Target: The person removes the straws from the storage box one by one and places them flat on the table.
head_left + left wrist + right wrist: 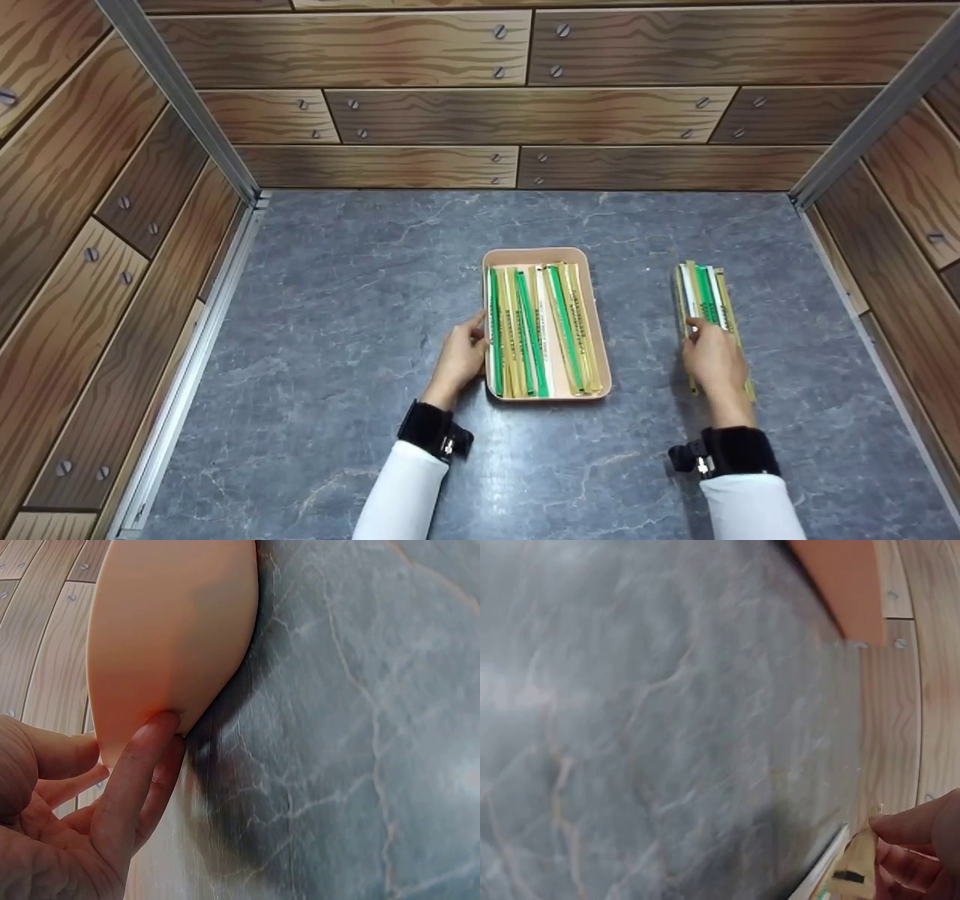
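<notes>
A shallow peach tray (602,375) holds several long, slim printed stick packets (511,337) in green, white and gold, lying lengthwise in two groups. My left hand (459,354) holds the tray's left side; in the left wrist view its fingers (129,784) press the outer wall, with the thumb near the rim. To the right of the tray lies a bundle of similar stick packets (703,289). My right hand (716,358) is over that bundle and hides its middle. In the right wrist view it pinches a gold stick packet (859,859) between thumb and fingers.
The grey marbled tabletop (345,322) stretches around the tray and between the two hands. Wood-patterned walls (427,116) enclose the back and both sides, with a metal rail (217,315) along the left edge.
</notes>
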Tool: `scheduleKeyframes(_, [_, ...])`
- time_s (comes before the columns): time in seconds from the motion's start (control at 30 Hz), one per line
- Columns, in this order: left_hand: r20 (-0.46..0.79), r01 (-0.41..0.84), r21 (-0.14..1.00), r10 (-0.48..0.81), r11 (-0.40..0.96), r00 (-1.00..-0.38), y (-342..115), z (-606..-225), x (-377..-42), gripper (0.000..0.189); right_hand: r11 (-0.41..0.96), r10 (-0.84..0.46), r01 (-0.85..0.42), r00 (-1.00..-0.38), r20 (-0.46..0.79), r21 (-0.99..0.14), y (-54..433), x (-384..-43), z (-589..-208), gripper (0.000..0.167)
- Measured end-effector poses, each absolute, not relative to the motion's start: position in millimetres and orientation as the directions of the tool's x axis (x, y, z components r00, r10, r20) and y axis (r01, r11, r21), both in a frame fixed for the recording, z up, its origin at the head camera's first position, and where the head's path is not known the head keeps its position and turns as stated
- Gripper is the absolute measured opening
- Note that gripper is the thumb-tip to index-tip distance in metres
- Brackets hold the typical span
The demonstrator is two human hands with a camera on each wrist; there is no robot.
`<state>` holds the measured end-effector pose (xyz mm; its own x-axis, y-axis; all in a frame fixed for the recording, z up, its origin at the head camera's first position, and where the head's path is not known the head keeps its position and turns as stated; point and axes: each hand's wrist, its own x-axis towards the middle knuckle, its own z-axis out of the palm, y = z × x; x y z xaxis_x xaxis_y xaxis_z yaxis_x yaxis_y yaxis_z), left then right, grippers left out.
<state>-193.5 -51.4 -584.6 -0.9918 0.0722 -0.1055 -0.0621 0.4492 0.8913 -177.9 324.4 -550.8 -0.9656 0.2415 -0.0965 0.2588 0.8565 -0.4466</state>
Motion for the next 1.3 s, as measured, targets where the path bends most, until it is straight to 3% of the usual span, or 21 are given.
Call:
scheduleKeyframes(0.4, [-0.115,-0.07,0.908,0.085,0.414,-0.99,-51.5,-585.2,-193.7,0.054,0.903,0.285,0.307,-0.951,-0.116,-0.301,325.1,-189.5,-558.1,0.034])
scheduleKeyframes(0.63, [-0.123,-0.077,0.909,0.087,0.41,-0.989,-50.9,-586.5,-194.3,0.055,0.906,0.3,0.291,-0.954,-0.019,-0.306,320.9,-189.1,-559.7,0.031])
scheduleKeyframes(0.93, [-0.125,-0.081,0.915,0.087,0.395,-0.988,-52.3,-584.2,-193.4,0.054,0.874,0.076,0.009,-0.99,0.12,-0.487,261.6,-184.5,-550.1,0.03])
scheduleKeyframes(1.13, [-0.116,-0.07,0.913,0.092,0.403,-0.989,-52.4,-584.3,-193.4,0.053,0.859,-0.068,-0.153,-0.98,0.188,-0.489,207.2,-179.7,-550.2,0.026])
scheduleKeyframes(1.3, [-0.116,-0.069,0.906,0.086,0.418,-0.99,-52.1,-584.0,-193.2,0.053,0.884,-0.123,-0.18,-0.98,0.156,-0.431,181.5,-178.7,-558.8,0.027])
